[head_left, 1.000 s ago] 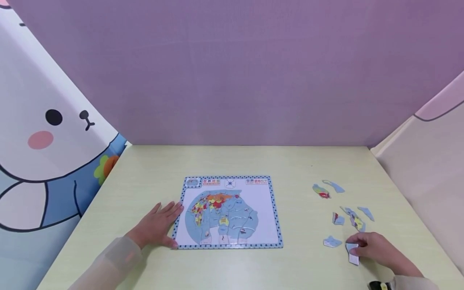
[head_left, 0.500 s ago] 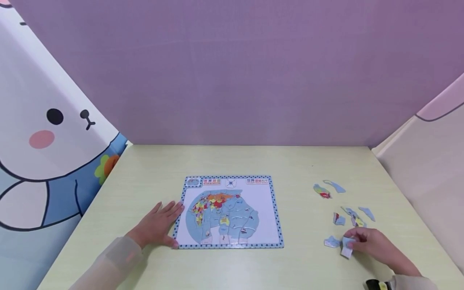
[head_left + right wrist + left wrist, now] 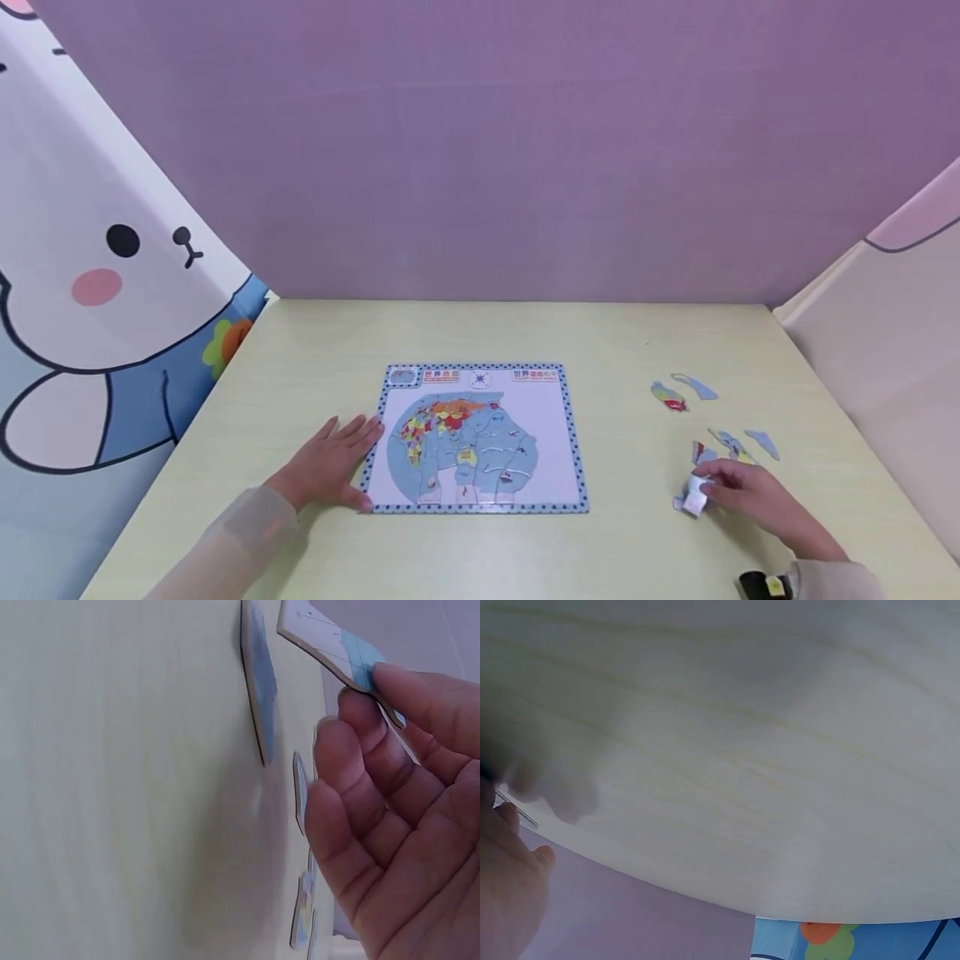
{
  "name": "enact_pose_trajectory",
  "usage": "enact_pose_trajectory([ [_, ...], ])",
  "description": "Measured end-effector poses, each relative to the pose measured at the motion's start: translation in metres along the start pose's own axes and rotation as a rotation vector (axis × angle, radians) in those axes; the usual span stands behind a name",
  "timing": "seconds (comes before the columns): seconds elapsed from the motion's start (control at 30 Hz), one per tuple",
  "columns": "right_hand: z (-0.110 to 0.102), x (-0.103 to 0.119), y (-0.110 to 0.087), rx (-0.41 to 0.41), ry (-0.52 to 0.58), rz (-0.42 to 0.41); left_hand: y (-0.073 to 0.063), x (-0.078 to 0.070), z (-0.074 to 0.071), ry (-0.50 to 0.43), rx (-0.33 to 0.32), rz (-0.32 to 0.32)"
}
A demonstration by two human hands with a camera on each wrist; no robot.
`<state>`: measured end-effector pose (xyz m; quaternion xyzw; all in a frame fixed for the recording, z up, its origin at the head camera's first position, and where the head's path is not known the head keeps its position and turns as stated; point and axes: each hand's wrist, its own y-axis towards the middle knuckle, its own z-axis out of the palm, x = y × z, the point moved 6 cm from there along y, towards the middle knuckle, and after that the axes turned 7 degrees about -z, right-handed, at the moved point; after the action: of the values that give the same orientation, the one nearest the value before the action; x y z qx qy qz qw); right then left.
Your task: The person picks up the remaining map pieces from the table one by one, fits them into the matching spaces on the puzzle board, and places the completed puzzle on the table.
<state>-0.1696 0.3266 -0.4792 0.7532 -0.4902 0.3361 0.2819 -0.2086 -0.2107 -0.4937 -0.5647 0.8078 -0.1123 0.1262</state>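
Note:
My right hand [image 3: 742,492] pinches a white and light-blue puzzle piece [image 3: 695,497] between thumb and fingers. In the right wrist view that puzzle piece [image 3: 337,645] is raised off the table, its wooden edge showing. It partly covers another blue piece [image 3: 678,503] lying on the table. My left hand [image 3: 326,467] lies flat with fingers spread, its fingertips and thumb at the left edge of the world map puzzle board [image 3: 555,467]. On the board a blue map of joined pieces [image 3: 487,442] is laid, with white gaps at the right and bottom. In the left wrist view only part of the left hand [image 3: 510,877] shows.
Several loose pieces lie right of the board: a green and red piece [image 3: 669,397], a curved blue piece [image 3: 697,387], a triangular blue piece [image 3: 763,442] and others by the right hand. A purple cloth wall [image 3: 525,167] stands behind the table [image 3: 622,550].
My right hand has lifted the white and light-blue puzzle piece and moved it left and slightly away from me, over the neighbouring blue piece. The left hand has stayed at the board's edge.

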Motion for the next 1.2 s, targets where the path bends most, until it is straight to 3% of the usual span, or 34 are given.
enact_pose_trajectory([
  [0.2,0.006,0.007,0.010,-0.017,0.013,-0.026,0.001,0.002,0.001,-0.006,-0.001,0.000],
  [0.53,0.025,0.016,0.031,-0.004,-0.010,0.152,0.000,0.007,0.001,-0.032,0.012,-0.019],
  [0.67,0.031,0.017,0.037,0.010,0.008,0.175,0.001,0.006,0.001,-0.038,0.016,-0.020],
  [1.0,0.044,0.029,0.049,0.060,0.068,0.119,0.001,0.003,0.000,-0.095,0.045,-0.049],
  [1.2,0.056,0.036,0.059,0.081,0.094,0.124,0.001,0.002,0.001,-0.127,0.038,-0.033],
])
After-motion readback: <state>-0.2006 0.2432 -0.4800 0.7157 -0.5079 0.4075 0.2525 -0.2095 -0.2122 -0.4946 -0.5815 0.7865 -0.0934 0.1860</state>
